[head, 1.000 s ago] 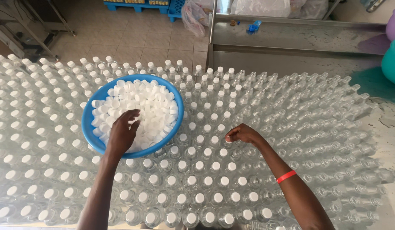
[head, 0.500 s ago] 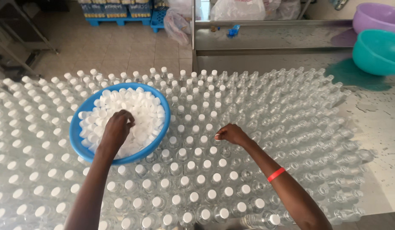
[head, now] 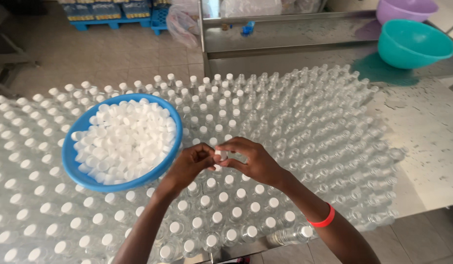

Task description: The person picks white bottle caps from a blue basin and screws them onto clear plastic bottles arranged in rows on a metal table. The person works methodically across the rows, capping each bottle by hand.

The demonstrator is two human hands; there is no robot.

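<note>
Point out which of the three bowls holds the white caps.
The blue bowl sitting on the bottles by the left hand is heaped with white caps. The teal bowl and the purple bowl stand beyond the bottles, showing no caps.

One head-worn camera looks steeply down and forward from just above the work. The forearms enter from the bottom edge, the left hand (head: 187, 166) and right hand (head: 253, 161) meeting near centre frame. The table (head: 427, 132) fills most of the frame; tiled floor (head: 114, 54) shows at upper left.
</note>
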